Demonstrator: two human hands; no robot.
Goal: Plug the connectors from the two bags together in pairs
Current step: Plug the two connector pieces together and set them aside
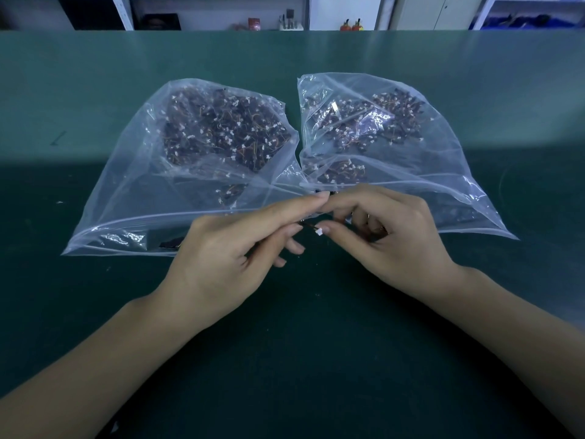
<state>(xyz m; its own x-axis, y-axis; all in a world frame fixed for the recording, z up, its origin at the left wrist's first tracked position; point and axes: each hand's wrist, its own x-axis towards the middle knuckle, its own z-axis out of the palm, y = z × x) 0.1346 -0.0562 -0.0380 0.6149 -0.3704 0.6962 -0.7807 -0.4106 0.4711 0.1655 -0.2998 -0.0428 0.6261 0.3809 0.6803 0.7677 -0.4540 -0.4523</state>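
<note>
Two clear zip bags lie side by side on the green mat, the left bag [133, 185] and the right bag [443, 172], each holding a heap of small dark-wired connectors with white plugs. Just in front of the bags' mouths my hands meet. My left hand [234, 251] pinches a dark wire between thumb and fingers. My right hand [389, 236] pinches a small white connector [319, 231] at its thumb tip. The two hands' forefingers touch above it, around a dark part [330, 194] that is mostly hidden.
The green table mat [300, 359] stretches wide in front of and behind the bags. Along the far edge stand white shelves with small bottles and tools [289, 22]. A few loose dark connectors lie inside the left bag's mouth [171, 243].
</note>
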